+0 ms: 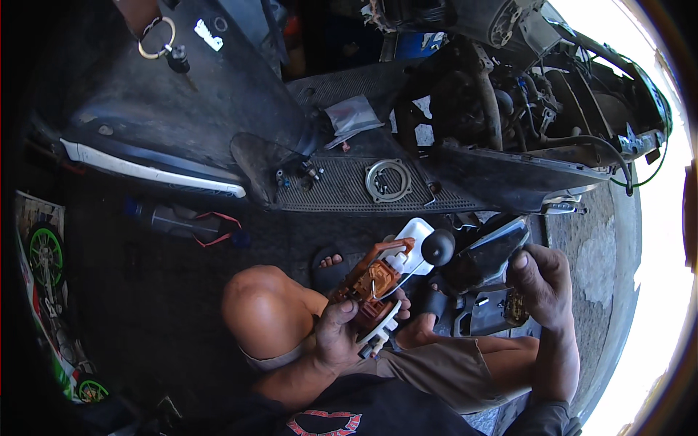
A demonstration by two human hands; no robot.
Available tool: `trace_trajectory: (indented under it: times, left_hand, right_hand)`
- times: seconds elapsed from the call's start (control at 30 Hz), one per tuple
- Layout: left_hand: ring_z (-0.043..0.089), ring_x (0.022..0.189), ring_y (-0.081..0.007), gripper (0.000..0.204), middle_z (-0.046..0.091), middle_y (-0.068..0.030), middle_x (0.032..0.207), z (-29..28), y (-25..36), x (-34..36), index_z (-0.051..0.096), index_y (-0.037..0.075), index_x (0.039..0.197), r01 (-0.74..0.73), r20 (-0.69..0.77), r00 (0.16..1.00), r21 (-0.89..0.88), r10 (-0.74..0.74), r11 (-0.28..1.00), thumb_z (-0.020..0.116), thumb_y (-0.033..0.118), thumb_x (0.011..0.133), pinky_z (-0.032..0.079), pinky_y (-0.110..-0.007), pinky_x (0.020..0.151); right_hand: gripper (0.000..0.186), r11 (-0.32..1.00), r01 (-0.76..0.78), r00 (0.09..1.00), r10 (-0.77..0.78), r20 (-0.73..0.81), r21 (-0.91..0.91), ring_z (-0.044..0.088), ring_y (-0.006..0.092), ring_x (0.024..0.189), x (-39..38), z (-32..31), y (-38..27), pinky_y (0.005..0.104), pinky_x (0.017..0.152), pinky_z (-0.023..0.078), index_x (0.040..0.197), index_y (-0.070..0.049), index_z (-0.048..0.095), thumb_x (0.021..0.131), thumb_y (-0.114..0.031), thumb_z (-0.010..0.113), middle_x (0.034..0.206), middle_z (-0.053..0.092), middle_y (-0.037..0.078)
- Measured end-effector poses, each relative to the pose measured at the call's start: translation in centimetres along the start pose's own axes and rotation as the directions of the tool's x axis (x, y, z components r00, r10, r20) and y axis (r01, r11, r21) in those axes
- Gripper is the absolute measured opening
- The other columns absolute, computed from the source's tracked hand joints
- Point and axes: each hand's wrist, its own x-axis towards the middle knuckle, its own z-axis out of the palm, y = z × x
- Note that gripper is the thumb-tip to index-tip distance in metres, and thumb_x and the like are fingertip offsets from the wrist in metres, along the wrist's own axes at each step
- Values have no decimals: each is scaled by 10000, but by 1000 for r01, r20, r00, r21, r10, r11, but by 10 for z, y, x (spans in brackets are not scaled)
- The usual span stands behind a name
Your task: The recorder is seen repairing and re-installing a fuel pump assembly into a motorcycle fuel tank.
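Observation:
My left hand (342, 327) grips an orange-brown fuel pump unit (374, 287) with a white flange at its lower end. A thin wire arm runs from it to a black oval float (438, 248), with a white tray (411, 238) behind. My right hand (542, 283) is closed, thumb and finger together, beside a dark glossy plastic part (483, 258); what it holds, if anything, I cannot make out. A dark molded piece (483, 316) lies below, by my right hand.
A partly stripped scooter spans the top; its footboard (458, 200) holds a metal ring (371, 182), a plastic bag (352, 115) and small hardware. Keys (178, 58) rest at upper left, a bottle (174, 221) below. An object with green wheels (45, 254) stands far left.

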Motion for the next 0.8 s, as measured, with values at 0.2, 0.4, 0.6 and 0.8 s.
trace_trajectory:
  times: [0.2,0.4,0.6,0.8]
  left_hand:
    - [676,1062,-344,744,593,-257,1292,26,2,-19,441,-41,1443,50,64,997,23,-51,999,701,347,863,619,-328,749]
    - [597,1078,-359,756,592,-214,1175,26,-37,-7,462,-92,1372,100,-44,994,101,-96,990,667,440,876,554,-432,871]
    - [576,1101,-353,658,589,-204,1189,45,-56,33,466,-2,1424,-55,62,997,174,44,983,583,445,955,527,-465,943]
    - [556,1136,-343,694,578,-206,1184,45,-68,44,461,-36,1394,56,19,998,191,-60,980,611,451,923,504,-467,991]
  right_hand:
    - [185,929,252,918,-318,-237,-271,629,167,790,-38,-38,-10,284,684,479,949,42,693,865,-102,774,856,648,70]
    - [142,992,37,601,-120,-790,-122,539,80,647,-127,-92,17,237,593,431,972,28,686,926,-105,705,790,605,25]
    - [319,769,-490,459,628,-629,411,544,114,588,-161,-87,203,290,565,461,961,-15,716,1004,-315,617,725,641,32]
    - [383,739,-627,711,672,-208,245,575,196,806,-149,73,221,352,765,475,1089,-75,728,986,-440,671,916,675,81]
